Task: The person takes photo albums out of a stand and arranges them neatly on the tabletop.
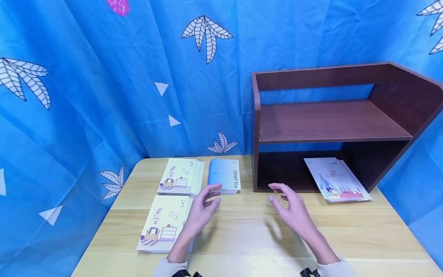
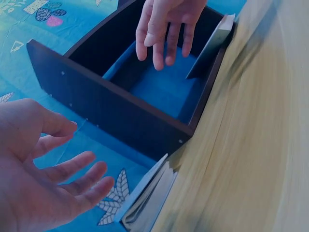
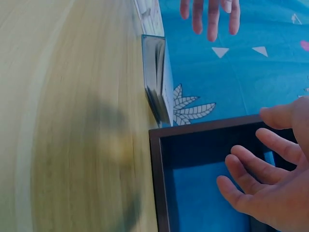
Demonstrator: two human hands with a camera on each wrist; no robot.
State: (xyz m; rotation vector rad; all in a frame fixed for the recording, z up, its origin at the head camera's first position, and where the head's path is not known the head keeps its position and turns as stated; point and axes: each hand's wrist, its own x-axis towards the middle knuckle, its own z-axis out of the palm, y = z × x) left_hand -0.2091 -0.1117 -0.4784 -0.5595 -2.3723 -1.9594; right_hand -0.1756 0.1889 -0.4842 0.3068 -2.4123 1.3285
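My left hand (image 1: pixel 202 209) hovers over the table with loosely bent fingers and holds nothing. Close beyond its fingertips lies a blue stack with "POLAROID" on the cover (image 1: pixel 224 175); in the right wrist view its side shows page-like layers (image 3: pixel 157 72). My right hand (image 1: pixel 292 211), likewise holding nothing, is raised in front of the dark brown shelf (image 1: pixel 332 121). Left of my left hand are two stacks of pale yellow booklets with a room drawing, one at the back (image 1: pixel 177 176) and one nearer (image 1: pixel 162 225). A pale booklet stack with a tent drawing (image 1: pixel 335 181) lies in the shelf's lower compartment, jutting past its front edge.
The two-tier shelf stands at the back right of the wooden table (image 1: pixel 249 238), its left side panel (image 1: pixel 255 130) close to the blue stack. A blue patterned curtain (image 1: pixel 114 77) hangs behind and along the left side of the table.
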